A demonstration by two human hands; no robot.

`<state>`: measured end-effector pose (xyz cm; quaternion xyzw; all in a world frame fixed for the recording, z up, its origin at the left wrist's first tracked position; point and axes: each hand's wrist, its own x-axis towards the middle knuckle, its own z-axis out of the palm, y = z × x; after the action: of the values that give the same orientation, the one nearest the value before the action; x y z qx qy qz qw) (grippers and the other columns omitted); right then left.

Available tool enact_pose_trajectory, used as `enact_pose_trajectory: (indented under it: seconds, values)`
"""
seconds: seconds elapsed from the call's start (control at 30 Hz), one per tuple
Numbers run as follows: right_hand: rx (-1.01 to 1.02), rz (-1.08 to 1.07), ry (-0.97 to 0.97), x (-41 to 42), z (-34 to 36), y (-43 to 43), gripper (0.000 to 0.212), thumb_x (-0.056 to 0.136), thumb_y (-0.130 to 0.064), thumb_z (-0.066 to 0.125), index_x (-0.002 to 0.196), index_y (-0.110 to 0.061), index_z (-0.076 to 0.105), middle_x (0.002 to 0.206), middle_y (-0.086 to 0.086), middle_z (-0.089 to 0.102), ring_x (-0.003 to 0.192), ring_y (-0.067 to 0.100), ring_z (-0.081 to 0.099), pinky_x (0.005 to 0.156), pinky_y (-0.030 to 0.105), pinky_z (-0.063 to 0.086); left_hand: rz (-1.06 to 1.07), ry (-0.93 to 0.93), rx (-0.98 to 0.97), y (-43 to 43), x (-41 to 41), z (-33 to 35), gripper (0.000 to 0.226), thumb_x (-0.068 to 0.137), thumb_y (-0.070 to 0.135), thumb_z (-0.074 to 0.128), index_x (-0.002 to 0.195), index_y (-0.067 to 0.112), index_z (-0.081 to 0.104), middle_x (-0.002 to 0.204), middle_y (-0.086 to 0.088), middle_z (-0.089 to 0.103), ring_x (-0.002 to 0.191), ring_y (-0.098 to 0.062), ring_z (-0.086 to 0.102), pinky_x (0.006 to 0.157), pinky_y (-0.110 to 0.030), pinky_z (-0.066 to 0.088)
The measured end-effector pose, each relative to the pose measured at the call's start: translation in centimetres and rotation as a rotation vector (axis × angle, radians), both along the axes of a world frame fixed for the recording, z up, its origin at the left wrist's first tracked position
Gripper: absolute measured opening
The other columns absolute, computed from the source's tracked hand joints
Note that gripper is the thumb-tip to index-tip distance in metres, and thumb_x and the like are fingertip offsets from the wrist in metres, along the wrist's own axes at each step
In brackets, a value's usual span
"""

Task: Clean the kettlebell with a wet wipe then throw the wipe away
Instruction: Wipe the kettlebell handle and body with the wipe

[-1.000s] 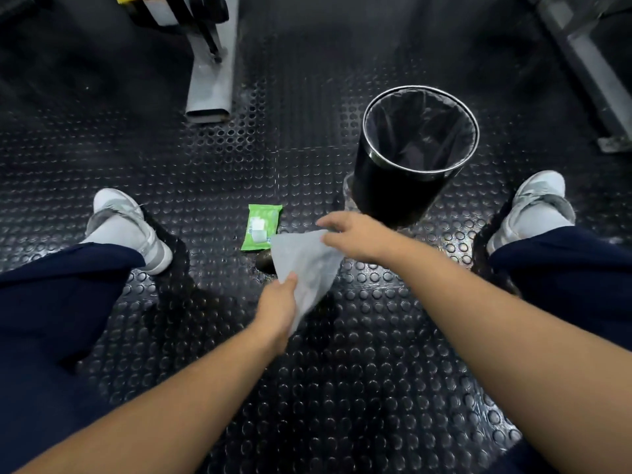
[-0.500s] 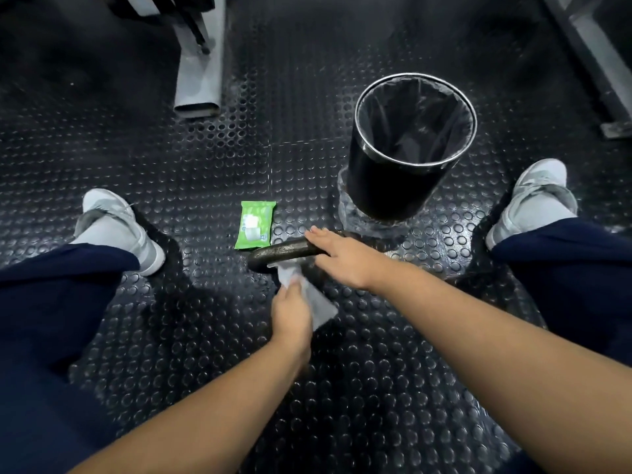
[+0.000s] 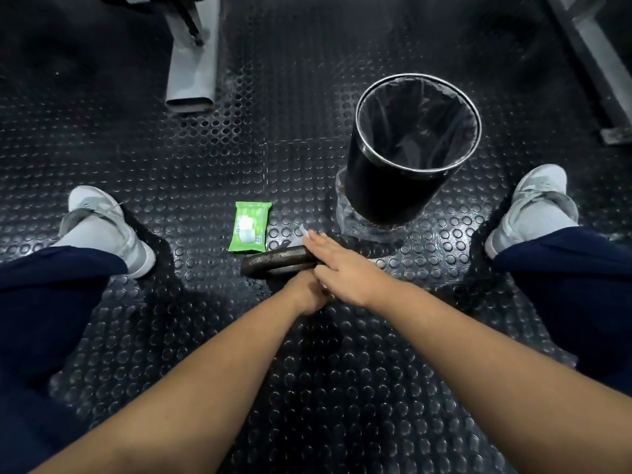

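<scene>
Kettlebell handle (image 3: 277,260) beneath flat right hand (image 3: 345,271), left hand (image 3: 304,292) partly under it.

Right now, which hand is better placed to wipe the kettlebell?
Left. The left hand appears curled round the wipe just below the kettlebell handle. The right hand lies flat on that handle with straight fingers, probably steadying it.

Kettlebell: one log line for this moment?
stage: wiping | right hand: flat on kettlebell handle | left hand: beneath, grip hidden | wipe: edge showing past fingertips
</scene>
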<state>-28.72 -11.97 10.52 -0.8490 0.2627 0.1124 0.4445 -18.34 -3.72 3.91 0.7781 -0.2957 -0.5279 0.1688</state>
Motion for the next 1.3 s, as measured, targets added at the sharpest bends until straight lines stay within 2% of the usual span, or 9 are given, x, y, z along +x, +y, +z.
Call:
enact_pose_trajectory:
  seconds: [0.13, 0.27, 0.43, 0.6, 0.67, 0.83, 0.97, 1.13, 1.3]
  values:
    - [-0.043, 0.036, 0.024, 0.0, -0.3, 0.5, 0.071, 0.103, -0.02, 0.038, 0.168, -0.02, 0.009, 0.175, -0.003, -0.002, 0.161, 0.009, -0.006, 0.13, 0.029, 0.0, 0.039, 0.243, -0.111, -0.8, -0.4, 1.9, 0.044, 0.109, 0.001, 0.038, 0.153, 0.011, 0.035, 0.152, -0.008, 0.044, 0.142, -0.024, 0.042, 0.122, -0.034, 0.031]
    - [-0.068, 0.04, 0.024, -0.1, -0.6, 0.8, 0.073, 0.104, -0.023, 0.036, 0.168, -0.021, 0.001, 0.175, -0.004, -0.01, 0.16, 0.009, -0.012, 0.129, 0.029, -0.004, 0.045, 0.14, -0.308, 1.6, -0.3, 0.2, 0.044, 0.096, 0.004, 0.06, 0.139, 0.009, 0.054, 0.124, 0.002, 0.067, 0.11, -0.009, 0.067, 0.091, -0.017, 0.055]
    - [-0.113, 0.048, 0.014, 0.0, -0.9, 1.5, 0.074, 0.106, -0.026, 0.035, 0.167, -0.02, -0.005, 0.174, -0.002, -0.016, 0.159, 0.011, -0.017, 0.131, 0.034, -0.003, -0.051, -0.002, -0.383, 3.9, -1.2, -0.9, 0.042, 0.081, -0.005, 0.062, 0.119, 0.014, 0.062, 0.111, 0.003, 0.071, 0.104, 0.005, 0.066, 0.093, -0.019, 0.055]
    - [-0.088, 0.054, 0.029, 0.1, -0.8, 1.3, 0.074, 0.105, -0.024, 0.035, 0.167, -0.019, -0.004, 0.174, -0.002, -0.016, 0.159, 0.011, -0.017, 0.13, 0.031, -0.004, -0.635, -0.369, -0.04, 1.0, 0.4, 0.7, 0.057, 0.101, 0.023, 0.055, 0.157, 0.02, 0.042, 0.16, -0.009, 0.045, 0.141, -0.028, 0.047, 0.118, -0.037, 0.038]
    - [-0.097, 0.046, 0.025, 0.1, -0.7, 1.3, 0.074, 0.104, -0.023, 0.035, 0.167, -0.018, -0.004, 0.174, -0.002, -0.015, 0.159, 0.01, -0.016, 0.13, 0.03, -0.004, -0.57, -0.269, -0.129, 0.4, 0.4, 0.9, 0.059, 0.1, 0.019, 0.056, 0.157, 0.017, 0.042, 0.16, -0.011, 0.043, 0.143, -0.029, 0.045, 0.121, -0.038, 0.035]
    - [-0.085, 0.032, 0.007, -0.6, -0.8, 1.2, 0.072, 0.107, -0.027, 0.034, 0.166, -0.023, -0.007, 0.172, -0.008, -0.018, 0.158, 0.007, -0.019, 0.131, 0.032, -0.003, -0.17, -0.111, -0.326, 5.0, 0.7, -2.0, 0.042, 0.08, 0.019, 0.071, 0.118, 0.029, 0.057, 0.109, 0.012, 0.066, 0.102, -0.016, 0.067, 0.091, -0.036, 0.057]
    - [-0.106, 0.041, 0.013, -0.1, -0.8, 1.6, 0.074, 0.106, -0.027, 0.035, 0.167, -0.019, -0.007, 0.174, -0.003, -0.016, 0.159, 0.012, -0.017, 0.131, 0.034, -0.001, -0.319, -0.238, -0.246, 4.0, 0.5, -1.8, 0.053, 0.085, 0.033, 0.067, 0.136, 0.025, 0.054, 0.123, -0.002, 0.067, 0.104, -0.024, 0.067, 0.089, -0.042, 0.058]
    - [-0.092, 0.029, 0.028, 0.2, -0.6, 1.6, 0.076, 0.104, -0.024, 0.035, 0.166, -0.02, -0.008, 0.174, -0.003, -0.016, 0.159, 0.01, -0.018, 0.132, 0.034, -0.002, -0.564, -0.291, -0.101, 0.4, 1.3, 1.3, 0.052, 0.098, 0.029, 0.06, 0.148, 0.018, 0.054, 0.15, -0.009, 0.056, 0.135, -0.03, 0.053, 0.113, -0.037, 0.042]
    - [-0.119, 0.008, 0.022, 0.0, -0.8, 1.7, 0.074, 0.106, -0.028, 0.036, 0.167, -0.019, -0.005, 0.173, -0.004, -0.016, 0.16, 0.011, -0.016, 0.132, 0.034, -0.002, -0.237, -0.105, -0.284, 4.6, 1.5, -0.5, 0.044, 0.077, 0.026, 0.065, 0.121, 0.022, 0.059, 0.116, 0.001, 0.07, 0.106, -0.018, 0.068, 0.096, -0.042, 0.056]
